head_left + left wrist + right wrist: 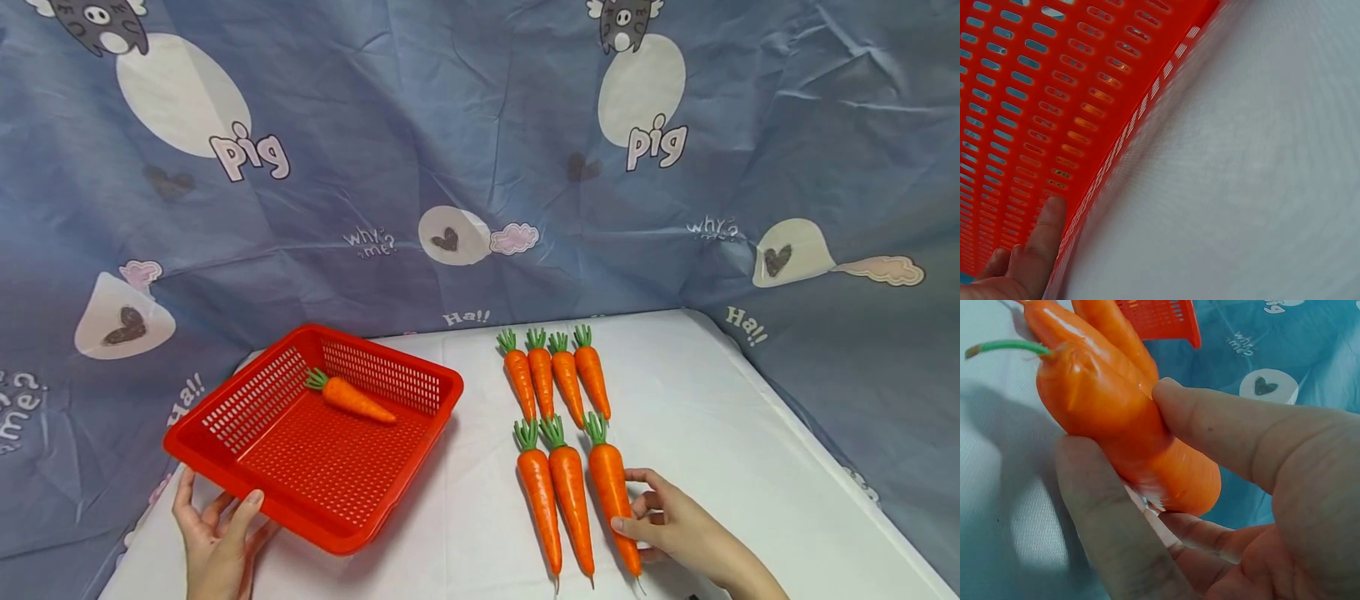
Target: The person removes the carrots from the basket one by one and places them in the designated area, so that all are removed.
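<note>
A red perforated plastic basket (322,467) is tilted at the left, with one carrot (352,398) lying inside. My left hand (225,537) grips its near left edge, thumb at the rim and fingers underneath. In the left wrist view, fingers (1047,240) touch the slotted red basket (1041,94) from outside. At the right, my right hand (671,525) holds a carrot (611,487) between thumb and fingers, its green top pointing away. The right wrist view shows this carrot (1129,431) close up, thumb on one side and fingers on the other.
Two carrots (553,508) lie just left of the held one. Behind them a row of several carrots (555,379) lies on the white tabletop (480,517). A blue printed cloth (480,167) hangs behind the table.
</note>
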`<state>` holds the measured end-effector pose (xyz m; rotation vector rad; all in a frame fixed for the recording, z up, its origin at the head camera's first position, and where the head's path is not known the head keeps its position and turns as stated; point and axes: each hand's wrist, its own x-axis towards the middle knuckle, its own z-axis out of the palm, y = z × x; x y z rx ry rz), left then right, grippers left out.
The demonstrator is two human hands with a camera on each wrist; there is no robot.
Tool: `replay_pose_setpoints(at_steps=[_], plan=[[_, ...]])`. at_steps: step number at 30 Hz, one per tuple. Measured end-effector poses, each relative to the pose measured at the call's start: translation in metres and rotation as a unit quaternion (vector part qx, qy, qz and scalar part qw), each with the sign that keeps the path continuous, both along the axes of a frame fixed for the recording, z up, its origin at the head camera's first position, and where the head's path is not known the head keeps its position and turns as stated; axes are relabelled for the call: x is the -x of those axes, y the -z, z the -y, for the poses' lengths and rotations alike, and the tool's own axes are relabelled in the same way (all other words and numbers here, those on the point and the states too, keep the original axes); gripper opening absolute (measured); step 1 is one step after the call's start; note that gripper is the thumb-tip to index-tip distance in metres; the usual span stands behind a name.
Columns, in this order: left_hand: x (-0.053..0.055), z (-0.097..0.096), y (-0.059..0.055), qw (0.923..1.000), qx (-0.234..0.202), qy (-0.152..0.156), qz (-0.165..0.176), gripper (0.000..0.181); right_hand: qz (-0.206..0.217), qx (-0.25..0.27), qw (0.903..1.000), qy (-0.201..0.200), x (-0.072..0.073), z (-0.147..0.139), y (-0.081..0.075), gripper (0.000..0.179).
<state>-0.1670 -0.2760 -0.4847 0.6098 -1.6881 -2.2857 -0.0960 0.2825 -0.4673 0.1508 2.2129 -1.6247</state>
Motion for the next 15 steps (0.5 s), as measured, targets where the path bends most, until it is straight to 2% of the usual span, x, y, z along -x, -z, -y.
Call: replay_pose_setpoints(at_steps=[15], plan=[[-0.0001, -0.0010, -0.0003, 1.0000, -0.001, 0.000, -0.008, 0.097, 0.004, -0.022, 0.9998, -0.003, 0.0008, 0.0043, 0.0042, 0.085]])
